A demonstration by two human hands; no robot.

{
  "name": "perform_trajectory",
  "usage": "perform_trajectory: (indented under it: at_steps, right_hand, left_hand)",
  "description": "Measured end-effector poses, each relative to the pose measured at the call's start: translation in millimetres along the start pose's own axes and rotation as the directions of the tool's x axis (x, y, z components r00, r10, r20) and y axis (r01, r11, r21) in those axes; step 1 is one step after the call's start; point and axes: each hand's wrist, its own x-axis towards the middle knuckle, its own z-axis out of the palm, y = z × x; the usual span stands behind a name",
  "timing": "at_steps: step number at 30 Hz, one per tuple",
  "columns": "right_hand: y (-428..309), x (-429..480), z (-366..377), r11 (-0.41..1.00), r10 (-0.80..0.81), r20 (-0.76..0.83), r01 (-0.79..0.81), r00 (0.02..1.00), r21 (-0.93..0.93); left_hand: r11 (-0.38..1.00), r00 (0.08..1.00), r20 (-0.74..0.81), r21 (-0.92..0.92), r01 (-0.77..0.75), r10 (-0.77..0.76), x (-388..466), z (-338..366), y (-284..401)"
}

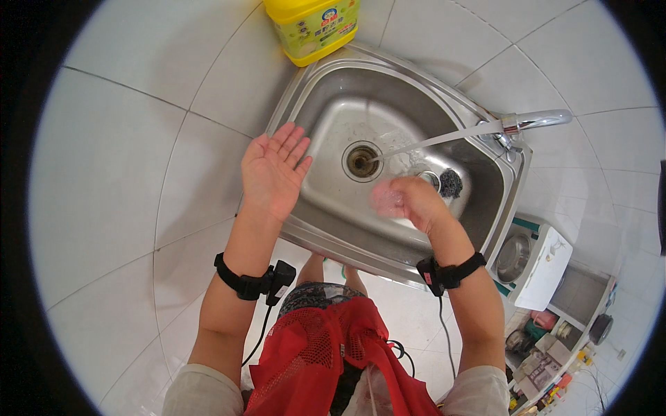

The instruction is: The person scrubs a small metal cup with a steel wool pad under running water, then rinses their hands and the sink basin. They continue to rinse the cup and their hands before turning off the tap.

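Note:
My left hand (276,171) is raised palm up at the left rim of a stainless steel sink (333,93). Its fingers are slightly apart and nothing lies in it. Over the basin, my right hand (416,200) is curled and blurred. A pink patch shows at its fingers; whether this is a held thing or the fingers themselves I cannot tell. A stream of water (442,139) runs from the chrome faucet (536,120) into the drain (362,161). Just beyond my right hand are a round metal strainer (431,179), partly hidden, and a dark scouring pad (451,183).
A yellow jug of detergent (315,31) stands at the sink's back left corner, against the tiled wall (208,67). Right of the sink is a white cabinet (546,265) beside a metal bowl (513,257). Cluttered shelves (546,359) lie lower right. Cables hang from both wrist straps.

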Motion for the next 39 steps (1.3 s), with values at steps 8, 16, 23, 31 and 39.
perform_trajectory:
  at_steps: [8, 16, 23, 31, 39]
  right_hand:
    - [-10, 7, -10, 0.984, -0.110, -0.128, 0.127, 0.986, 0.128]
    - [-26, 43, -21, 0.729, -0.170, -0.267, 0.304, 0.949, 0.613]
    - [-24, 51, -27, 0.696, -0.270, -0.248, 0.367, 0.930, 0.618]
    - [-1, 42, 30, 0.867, -0.204, -0.104, 0.229, 0.973, 0.443]
    - [-11, 33, 31, 0.832, -0.227, -0.023, 0.206, 0.974, 0.516]
  left_hand:
    - [1.000, 1.000, -0.010, 0.001, 0.004, -0.004, -5, 1, 2]
    - [1.000, 1.000, 0.009, 0.007, -0.012, 0.011, -6, -2, 2]
    - [1.000, 1.000, 0.014, -0.005, -0.015, 0.015, -4, -4, 4]
    - [1.000, 0.999, -0.031, -0.020, -0.012, 0.011, -4, 1, 5]
    - [1.000, 1.000, -0.003, -0.026, -0.012, 0.012, -5, -4, 6]
